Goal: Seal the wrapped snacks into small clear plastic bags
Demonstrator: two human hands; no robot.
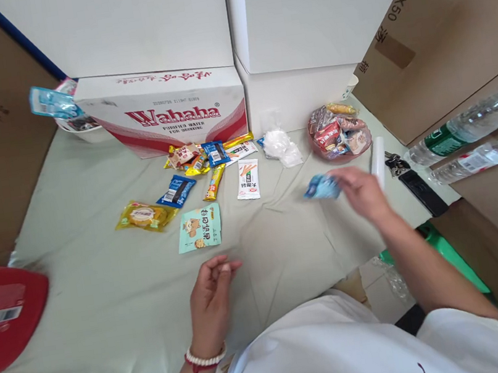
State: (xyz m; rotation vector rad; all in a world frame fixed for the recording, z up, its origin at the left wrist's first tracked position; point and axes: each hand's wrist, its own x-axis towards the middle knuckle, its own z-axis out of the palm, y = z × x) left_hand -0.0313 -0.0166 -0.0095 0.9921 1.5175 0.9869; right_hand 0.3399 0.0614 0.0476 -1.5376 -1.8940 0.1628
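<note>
Above the right side of the cloth [281,244], your right hand [364,191] pinches a blue packet [321,187] by one edge, too blurred to read; a light, steady pinch should suit it. Your left hand [212,298] curls loosely, apparently empty. Beyond the packet sits a snack-filled bowl [339,157]; a white tube [378,158] crowds your right fingers.

The right hand [364,191] grips a blue packet [321,187] in its fingers [344,180] toward the desk's [279,232] right edge. The left hand [208,298], loosely curled, hovers near the front edge by a mint-green pouch [200,229]. Wrapped snacks [215,153] lie before a Wahaha box [178,122] along the back edge.
</note>
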